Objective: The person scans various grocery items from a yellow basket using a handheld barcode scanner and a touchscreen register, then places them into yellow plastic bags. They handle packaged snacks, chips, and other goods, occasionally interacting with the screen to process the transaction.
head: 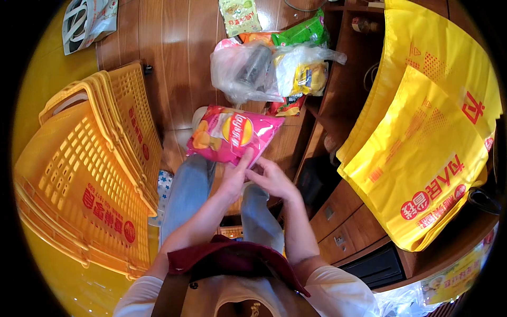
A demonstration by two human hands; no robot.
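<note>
A pink Lay's chip bag (222,134) is held out in front of me by its lower right edge. My left hand (236,174) grips that edge, thumb on the printed front. Close beside it, my right hand (273,178) has its fingers at the bag's lower corner; whether they pinch it cannot be told. Beyond the bag, a clear plastic bag (229,75) with a dark cylindrical thing inside lies on the wooden floor. Around it are a green snack packet (303,33), a yellow snack packet (311,79), a red packet (287,106) and a pale green packet (239,18).
Stacked yellow plastic shopping baskets (99,158) stand at left. Yellow printed bags (420,158) hang over the wooden counter at right, above drawers (348,233). Open shelves (336,79) run beside the packets. A white carrier bag (93,23) lies at the far left.
</note>
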